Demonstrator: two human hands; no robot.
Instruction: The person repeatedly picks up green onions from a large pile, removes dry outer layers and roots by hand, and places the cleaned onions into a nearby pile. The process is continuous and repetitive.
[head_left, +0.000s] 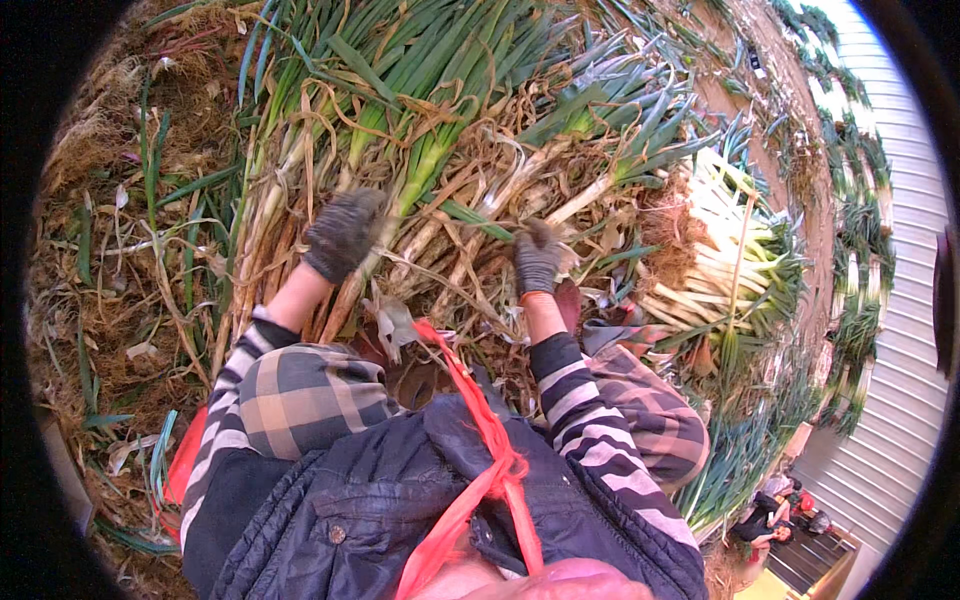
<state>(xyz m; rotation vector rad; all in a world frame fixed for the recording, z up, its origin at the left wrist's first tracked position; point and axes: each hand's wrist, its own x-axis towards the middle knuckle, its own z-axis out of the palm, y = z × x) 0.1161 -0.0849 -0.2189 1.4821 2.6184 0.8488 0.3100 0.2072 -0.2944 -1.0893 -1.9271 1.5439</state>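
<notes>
My left hand (345, 232), in a dark knit glove, is over a heap of long green onions and blurred by motion. Its curled fingers lie against a thick green onion stalk (418, 180); whether they grip it is unclear. To the right, my gloved right hand (537, 256) has its fingers bent down among dry husks. A green leaf (474, 219) runs up to those fingers, but the hand hides whether it is held. Brown, dry leaves (442, 270) cover the stalks between both hands. The green tops (420, 60) point away from me.
Cut roots and scraps (112, 300) are heaped at the left. On the right lies a tied bundle of cleaned green onions (720, 255), its roots towards my hands. Further bundles (847, 247) line a corrugated wall (900, 187). People (765, 517) are at the lower right.
</notes>
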